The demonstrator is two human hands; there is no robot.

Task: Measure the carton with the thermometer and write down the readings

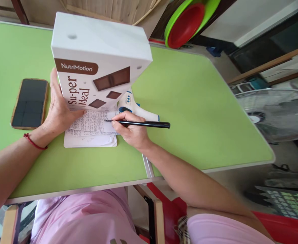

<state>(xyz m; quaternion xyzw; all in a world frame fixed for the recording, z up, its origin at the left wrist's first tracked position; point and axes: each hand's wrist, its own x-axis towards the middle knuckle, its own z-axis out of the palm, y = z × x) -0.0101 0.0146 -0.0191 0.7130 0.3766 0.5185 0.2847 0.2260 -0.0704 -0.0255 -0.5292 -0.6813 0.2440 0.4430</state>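
Forearms converge where the right hand (131, 130) grips a black pen (139, 123), tip on the handwritten paper (93, 127), left hand (59, 108) flat steadying it beside the upright white box (98, 64); writing is judged underway, requiring continued steady paper, phone (30, 103) lying apart.

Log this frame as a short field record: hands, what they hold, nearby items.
left hand: flat against the side of the white box, fingers on the paper
right hand: grips a black pen, tip on the paper
paper: handwritten sheets lying at the foot of the box
box: upright, printed NutriMotion Super Meal
phone: screen dark, flat on the table left of the left hand
behind box: white and blue handheld device, partly hidden
surface: green table
left wrist: red string bracelet
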